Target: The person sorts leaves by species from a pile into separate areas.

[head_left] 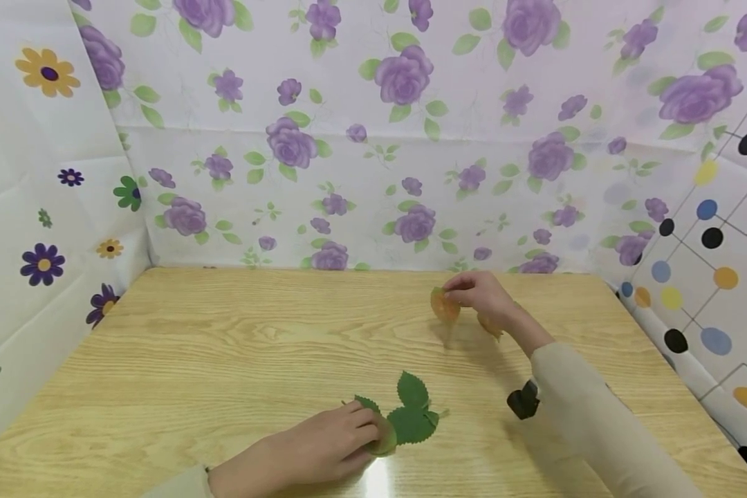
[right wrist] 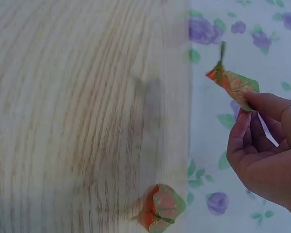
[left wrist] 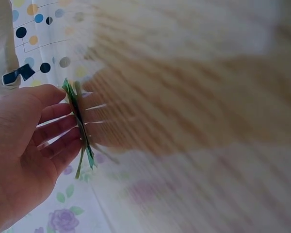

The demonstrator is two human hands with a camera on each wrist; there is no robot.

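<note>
In the head view my left hand [head_left: 324, 443] lies low over the table at the near middle. Its fingertips rest on a pale green leaf [head_left: 386, 441], beside darker green leaves [head_left: 412, 423] with toothed edges. The left wrist view shows the green leaves [left wrist: 77, 119] edge-on against the tabletop, thumb and spread fingertips touching them. Farther back on the right, my right hand [head_left: 479, 294] pinches an orange leaf [right wrist: 237, 87] with green edges between thumb and fingertips, its stem pointing away. A second orange-and-green leaf [right wrist: 162, 208] lies on the table, partly behind that hand in the head view.
The wood-grain table [head_left: 224, 360] ends at a back wall sheet [head_left: 361, 173] with purple flowers. Patterned sheets stand at the left and right sides. A black piece [head_left: 524, 400] sits at the right sleeve [head_left: 591, 408].
</note>
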